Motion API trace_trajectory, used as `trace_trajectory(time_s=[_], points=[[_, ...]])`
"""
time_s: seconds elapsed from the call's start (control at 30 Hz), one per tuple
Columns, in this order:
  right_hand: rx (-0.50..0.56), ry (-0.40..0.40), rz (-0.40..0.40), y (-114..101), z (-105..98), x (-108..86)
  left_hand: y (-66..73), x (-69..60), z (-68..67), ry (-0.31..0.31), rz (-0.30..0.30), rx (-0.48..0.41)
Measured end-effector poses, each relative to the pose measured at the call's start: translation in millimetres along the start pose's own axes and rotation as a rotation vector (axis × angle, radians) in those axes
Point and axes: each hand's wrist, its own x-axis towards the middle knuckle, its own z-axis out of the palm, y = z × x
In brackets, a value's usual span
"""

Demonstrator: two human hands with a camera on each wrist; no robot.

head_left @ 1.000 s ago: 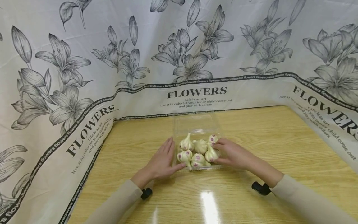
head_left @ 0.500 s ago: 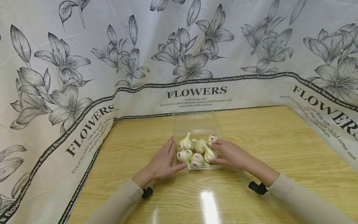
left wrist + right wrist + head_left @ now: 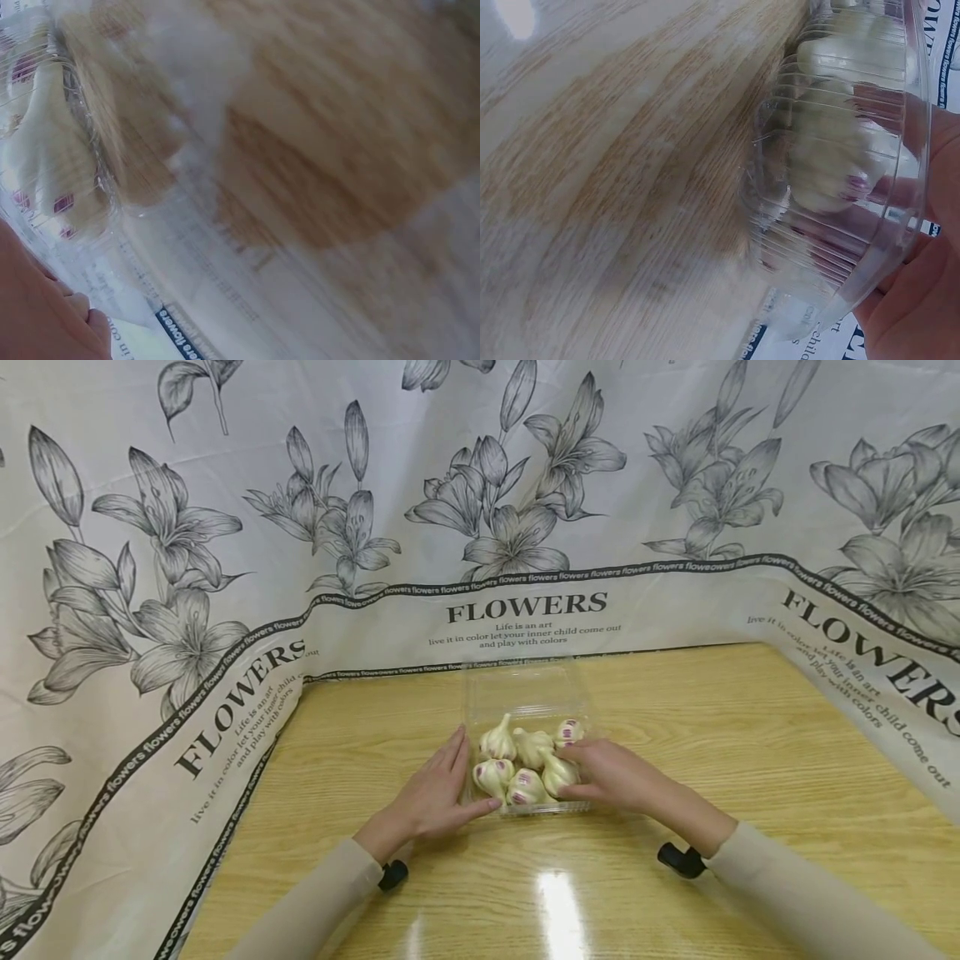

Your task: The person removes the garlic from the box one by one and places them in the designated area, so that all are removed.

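Observation:
A clear plastic clamshell box (image 3: pixel 528 810) sits on the table with its lid laid back. Several garlic bulbs (image 3: pixel 526 787) with purple marks fill it. My left hand (image 3: pixel 431 789) rests along the box's left wall, fingers straight, thumb over the front rim. At the right end, my right hand (image 3: pixel 611 774) reaches inside and holds the front-right garlic bulb (image 3: pixel 558 776) between thumb and fingers. Through the clear wall in the right wrist view, fingers show around that garlic bulb (image 3: pixel 829 150). Only part of my left hand (image 3: pixel 45 307) shows in the left wrist view, beside the bulbs.
The box's open lid (image 3: pixel 522 687) leans back towards a floral curtain (image 3: pixel 525 510) that closes off the rear and sides. Under everything is a wood-grain table (image 3: pixel 480 893). Each sleeve has a dark wrist camera (image 3: pixel 681 860) near it.
My right hand has shifted slightly left inside the box, and the front-right bulb and its front neighbour have moved left with it. The left hand has stayed still.

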Motion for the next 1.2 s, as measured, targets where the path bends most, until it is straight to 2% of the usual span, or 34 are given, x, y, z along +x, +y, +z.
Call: trace_trajectory(time_s=[0.3,0.63,0.9,1.2], points=[[0.046,-0.016,-0.018,4.2,1.0,1.8,-0.5,0.4,-1.2,0.007,0.006,-0.006],[0.210,0.012,-0.104,13.9,-6.0,-0.3,0.1,0.7,-1.8,0.021,0.019,0.002],[0.370,0.042,-0.049,18.9,-9.0,-5.8,-0.6,2.0,-1.9,0.019,0.015,0.006],[0.467,0.076,0.022,21.8,-16.0,-13.0,-2.1,2.0,-0.5,0.025,0.019,0.001]])
